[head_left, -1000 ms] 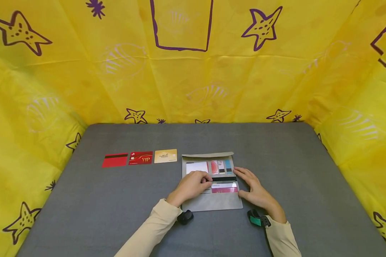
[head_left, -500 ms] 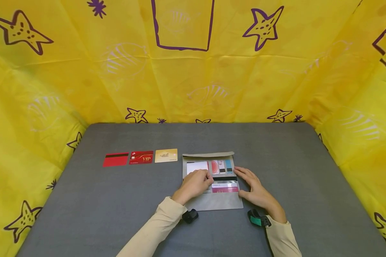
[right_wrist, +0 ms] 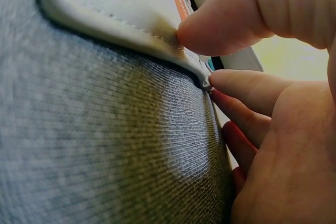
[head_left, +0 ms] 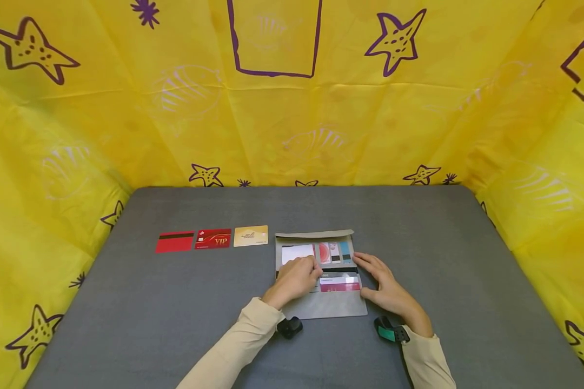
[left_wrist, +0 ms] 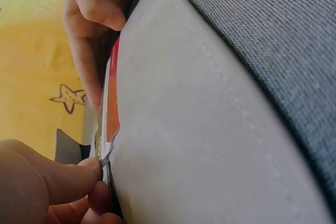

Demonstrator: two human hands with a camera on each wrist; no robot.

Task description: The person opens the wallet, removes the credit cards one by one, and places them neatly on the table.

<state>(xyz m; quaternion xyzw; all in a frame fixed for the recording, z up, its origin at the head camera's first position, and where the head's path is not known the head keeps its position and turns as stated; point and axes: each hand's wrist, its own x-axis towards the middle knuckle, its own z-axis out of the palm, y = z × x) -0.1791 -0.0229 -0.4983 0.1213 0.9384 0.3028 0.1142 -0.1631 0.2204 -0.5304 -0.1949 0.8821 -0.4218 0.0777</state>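
A grey card wallet (head_left: 333,307) lies unfolded on the table, several cards in its slots. My left hand (head_left: 294,281) is over its left half, hiding the slots there. In the left wrist view, that thumb and forefinger pinch at a slot edge beside the cards (left_wrist: 112,108); they seem to have a card's edge, mostly hidden. My right hand (head_left: 386,289) rests at the wallet's right edge, thumb and fingers spread. The right wrist view has its thumb (right_wrist: 215,30) on the wallet face and its fingertips touching the rim.
Left of the wallet, a red striped card (head_left: 174,242), a red VIP card (head_left: 213,239) and a gold card (head_left: 251,236) lie in a row. The grey table (head_left: 102,313) is enclosed by yellow patterned cloth (head_left: 292,119) at the back and sides.
My left hand has shifted slightly right and up over the wallet, its fingers now tucked down at the slots. The right hand and the loose cards have stayed put.
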